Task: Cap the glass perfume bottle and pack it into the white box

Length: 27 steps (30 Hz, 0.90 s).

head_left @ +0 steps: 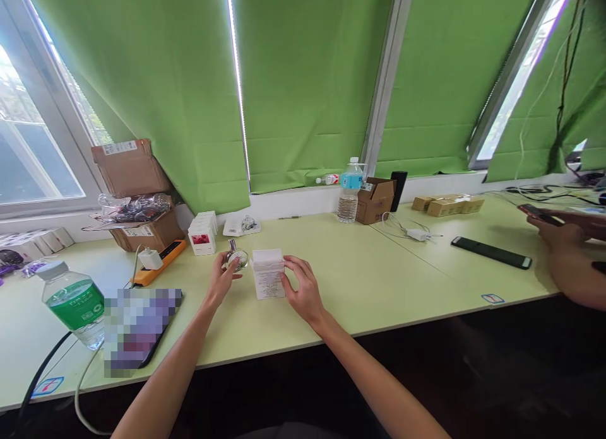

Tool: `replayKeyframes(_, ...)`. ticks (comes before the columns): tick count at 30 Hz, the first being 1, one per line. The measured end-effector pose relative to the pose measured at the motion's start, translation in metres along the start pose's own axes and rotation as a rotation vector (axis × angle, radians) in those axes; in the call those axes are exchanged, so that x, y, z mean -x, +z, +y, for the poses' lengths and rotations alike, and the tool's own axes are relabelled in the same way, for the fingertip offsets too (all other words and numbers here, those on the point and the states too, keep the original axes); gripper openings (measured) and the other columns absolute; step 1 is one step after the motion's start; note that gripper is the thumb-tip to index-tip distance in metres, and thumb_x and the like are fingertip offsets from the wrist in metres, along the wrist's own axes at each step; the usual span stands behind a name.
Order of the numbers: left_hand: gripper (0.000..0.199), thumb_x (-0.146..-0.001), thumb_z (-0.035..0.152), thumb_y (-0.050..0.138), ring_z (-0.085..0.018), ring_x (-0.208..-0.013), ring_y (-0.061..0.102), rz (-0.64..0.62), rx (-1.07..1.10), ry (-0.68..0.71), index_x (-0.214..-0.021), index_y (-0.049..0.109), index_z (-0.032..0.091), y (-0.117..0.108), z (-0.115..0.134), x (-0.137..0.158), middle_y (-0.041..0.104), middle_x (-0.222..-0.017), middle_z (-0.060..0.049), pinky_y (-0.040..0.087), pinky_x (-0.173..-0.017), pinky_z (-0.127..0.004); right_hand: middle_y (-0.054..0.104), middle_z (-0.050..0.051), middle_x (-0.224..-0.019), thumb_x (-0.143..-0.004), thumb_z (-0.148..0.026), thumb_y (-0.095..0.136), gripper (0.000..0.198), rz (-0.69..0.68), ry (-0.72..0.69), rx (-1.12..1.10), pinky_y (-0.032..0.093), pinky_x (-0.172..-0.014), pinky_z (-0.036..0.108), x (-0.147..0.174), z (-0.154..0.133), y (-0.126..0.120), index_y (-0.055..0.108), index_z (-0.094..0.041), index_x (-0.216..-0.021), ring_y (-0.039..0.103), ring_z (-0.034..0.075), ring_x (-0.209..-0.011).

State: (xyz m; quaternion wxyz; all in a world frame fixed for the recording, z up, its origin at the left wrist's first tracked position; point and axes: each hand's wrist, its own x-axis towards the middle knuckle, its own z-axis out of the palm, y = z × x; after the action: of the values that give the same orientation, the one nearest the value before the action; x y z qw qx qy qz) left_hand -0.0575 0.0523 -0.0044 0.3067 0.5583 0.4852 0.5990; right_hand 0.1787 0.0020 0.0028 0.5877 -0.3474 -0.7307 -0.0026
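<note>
My left hand [219,282] is closed around a round clear glass perfume bottle [241,259] with a silver cap, tilted slightly above the table. Just to its right a small white carton [269,285] stands upright, printed text facing me and its top flap raised. The fingers and thumb of my right hand [305,294] grip the carton's right edge. Whether anything is inside the carton cannot be seen. Behind my left hand stands a row of white cartons [201,234], the front one bearing a red picture. Beside them lies a white tray [241,226] with a clear item on it.
A green-labelled water bottle [76,303] and a phone [142,332] with a blurred screen are on the left, near an orange power strip [161,262]. A large bottle [349,193] and a cardboard box [375,200] stand behind. Rightward, another person's hands [563,237] hold a phone.
</note>
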Motion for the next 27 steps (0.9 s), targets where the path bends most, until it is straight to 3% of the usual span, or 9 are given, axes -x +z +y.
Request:
replayKeyframes(7, 0.046, -0.077, 0.051, 0.063, -0.017, -0.078, 0.065, 0.015, 0.022, 0.063, -0.108, 0.054, 0.019, -0.002, 0.017, 0.006, 0.065, -0.094, -0.005, 0.060, -0.061, -0.033, 0.058, 0.011, -0.121, -0.089, -0.018, 0.050, 0.030, -0.012, 0.008, -0.026, 0.047, -0.099, 0.045, -0.001, -0.003, -0.002, 0.056, -0.022, -0.119, 0.052, 0.024, -0.116)
replayKeyframes(16, 0.042, -0.076, 0.044, 0.069, -0.020, -0.085, 0.064, 0.109, 0.090, 0.189, -0.108, 0.059, 0.018, -0.015, 0.045, 0.023, 0.067, -0.099, -0.007, 0.059, -0.064, -0.032, 0.055, 0.012, -0.125, -0.090, -0.022, 0.050, 0.031, 0.001, 0.025, -0.061, 0.050, -0.095, 0.045, -0.003, -0.006, -0.008, 0.054, -0.023, -0.121, 0.052, 0.024, -0.118)
replayKeyframes(22, 0.040, -0.076, 0.039, 0.071, -0.021, -0.090, 0.065, 0.014, 0.129, 0.168, -0.108, 0.060, 0.017, -0.021, 0.076, 0.045, 0.069, -0.103, -0.008, 0.059, -0.069, -0.032, 0.058, 0.011, -0.121, -0.090, -0.022, 0.050, 0.027, 0.053, 0.000, -0.040, 0.046, -0.099, 0.046, -0.013, -0.016, -0.022, 0.057, -0.023, -0.116, 0.053, 0.025, -0.117)
replayKeyframes(25, 0.041, -0.076, 0.039, 0.070, -0.022, -0.087, 0.066, -0.042, 0.127, 0.160, -0.109, 0.058, 0.018, -0.016, 0.092, 0.056, 0.068, -0.104, -0.008, 0.058, -0.060, -0.030, 0.060, 0.011, -0.117, -0.091, -0.023, 0.050, 0.025, 0.056, -0.009, -0.047, 0.047, -0.097, 0.047, -0.017, -0.027, -0.029, 0.058, -0.024, -0.115, 0.054, 0.026, -0.115)
replayKeyframes(27, 0.042, -0.076, 0.039, 0.071, -0.022, -0.089, 0.065, -0.081, 0.112, 0.159, -0.110, 0.059, 0.019, -0.011, 0.100, 0.063, 0.068, -0.104, -0.007, 0.058, -0.063, -0.030, 0.061, 0.010, -0.117, -0.091, -0.023, 0.051, 0.025, 0.039, -0.012, -0.074, 0.048, -0.095, 0.046, -0.019, -0.035, -0.034, 0.058, -0.024, -0.115, 0.055, 0.026, -0.113)
